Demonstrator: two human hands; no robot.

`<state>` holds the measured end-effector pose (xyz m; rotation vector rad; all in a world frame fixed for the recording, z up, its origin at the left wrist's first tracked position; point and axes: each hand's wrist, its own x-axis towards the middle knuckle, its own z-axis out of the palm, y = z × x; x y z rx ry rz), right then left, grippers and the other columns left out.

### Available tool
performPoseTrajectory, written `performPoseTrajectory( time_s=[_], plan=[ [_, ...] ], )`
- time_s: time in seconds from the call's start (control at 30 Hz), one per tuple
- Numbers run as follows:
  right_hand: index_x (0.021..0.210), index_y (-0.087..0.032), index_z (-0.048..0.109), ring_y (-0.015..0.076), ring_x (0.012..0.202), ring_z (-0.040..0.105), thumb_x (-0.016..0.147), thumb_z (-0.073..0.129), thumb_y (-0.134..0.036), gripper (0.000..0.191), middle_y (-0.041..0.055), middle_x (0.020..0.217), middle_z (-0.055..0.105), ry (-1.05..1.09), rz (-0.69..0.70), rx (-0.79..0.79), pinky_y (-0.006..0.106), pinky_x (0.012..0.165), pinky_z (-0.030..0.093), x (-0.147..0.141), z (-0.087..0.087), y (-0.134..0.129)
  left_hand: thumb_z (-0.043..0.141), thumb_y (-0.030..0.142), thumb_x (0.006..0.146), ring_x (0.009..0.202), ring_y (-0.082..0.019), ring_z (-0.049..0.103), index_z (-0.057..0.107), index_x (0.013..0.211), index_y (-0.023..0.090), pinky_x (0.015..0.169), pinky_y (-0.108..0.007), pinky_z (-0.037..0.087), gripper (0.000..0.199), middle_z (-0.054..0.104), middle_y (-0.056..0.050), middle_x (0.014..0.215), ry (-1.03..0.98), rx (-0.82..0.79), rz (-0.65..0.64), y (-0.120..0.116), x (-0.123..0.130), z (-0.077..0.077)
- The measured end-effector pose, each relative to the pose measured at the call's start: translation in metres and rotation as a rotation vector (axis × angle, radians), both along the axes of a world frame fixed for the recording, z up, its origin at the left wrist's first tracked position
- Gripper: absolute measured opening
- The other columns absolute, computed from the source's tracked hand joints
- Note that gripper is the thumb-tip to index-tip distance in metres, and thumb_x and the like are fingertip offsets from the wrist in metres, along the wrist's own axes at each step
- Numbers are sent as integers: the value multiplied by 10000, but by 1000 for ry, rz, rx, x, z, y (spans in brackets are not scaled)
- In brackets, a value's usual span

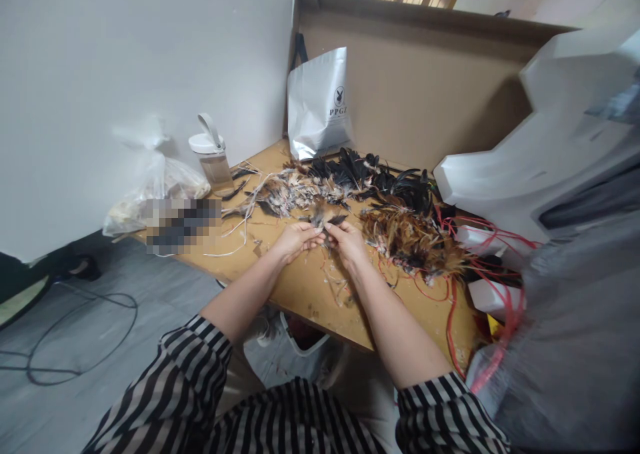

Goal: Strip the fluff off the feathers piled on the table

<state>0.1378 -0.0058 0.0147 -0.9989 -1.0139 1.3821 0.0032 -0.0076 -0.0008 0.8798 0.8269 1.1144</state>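
My left hand and my right hand meet above the front part of the wooden table, fingers pinched together. Between them they hold a small bunch of brown and dark feathers, its tips pointing away from me. Just beyond lies a heap of tan and white feathers. Black feathers are piled behind that. Close to my right hand is a pile of golden-brown feathers. Loose bits and thin red strings lie on the table below my hands.
A lidded bottle and a tied plastic bag stand at the left. Behind the feathers are a silver bag and a cardboard panel. Red ties hang at the right edge. Under the table sits a bin; a cable loops on the floor.
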Motion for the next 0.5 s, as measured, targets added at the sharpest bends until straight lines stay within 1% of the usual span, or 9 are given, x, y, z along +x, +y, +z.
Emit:
performPoseTrajectory(
  time_s=[0.2,0.3,0.4,0.5],
  plan=[
    [614,-156,541,50,418,389,526,729,-310,258,-55,458,478,101,51,-32,174,396,256,0,-2,1,711,262,612,502,-49,539,611,671,87,491,-158,402,210,619,-32,617,22,35,-22,0,0,-2],
    [613,-160,535,49,416,382,531,723,-317,259,-56,466,475,96,81,-32,175,398,256,0,0,0,712,287,603,494,-56,536,605,660,95,469,-160,383,227,612,-25,603,49,62,-22,0,0,-2],
    [640,-161,567,57,414,379,559,693,-344,236,-52,467,482,-43,66,-4,187,414,276,3,1,1,722,294,584,510,-68,549,608,667,95,468,-161,379,244,616,-31,601,61,72,11,1,-1,-2],
    [704,-154,627,82,477,442,593,647,-331,210,-15,558,567,-340,-23,137,213,487,344,11,1,5,713,299,599,524,-66,558,617,687,92,471,-151,381,245,621,-37,611,7,73,75,4,-4,-1]
  ],
)
